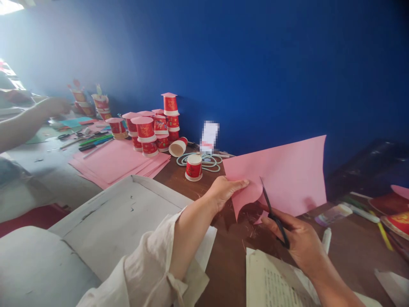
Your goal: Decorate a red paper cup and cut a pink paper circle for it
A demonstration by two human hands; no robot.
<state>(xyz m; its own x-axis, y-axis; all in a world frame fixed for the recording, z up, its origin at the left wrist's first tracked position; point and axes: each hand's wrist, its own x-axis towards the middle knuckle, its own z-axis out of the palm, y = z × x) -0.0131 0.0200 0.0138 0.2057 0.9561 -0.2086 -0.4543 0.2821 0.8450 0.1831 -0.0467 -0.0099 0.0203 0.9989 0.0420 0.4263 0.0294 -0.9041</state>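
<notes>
A large sheet of pink paper [287, 170] stands tilted above the brown table, a curved cut running into its lower edge. My left hand [225, 189] pinches it at the left, thumb on top. In my right hand [297, 236] is a pair of black-handled scissors [277, 224], its blades at the cut beside the curved flap. A small pink scrap hangs near the blades, and thin shavings lie on the table underneath. Behind my left hand an upside-down red paper cup [193, 168] stands by itself.
Stacked red paper cups [145, 129] with pink tops line the blue wall [255, 76]. Pink sheets [111, 164], a white box lid [128, 221] and a coiled cord [212, 164] lie leftward. An open book [277, 281] is in front, a glue bottle [332, 214] at right. Another person's arm [28, 121] reaches in far left.
</notes>
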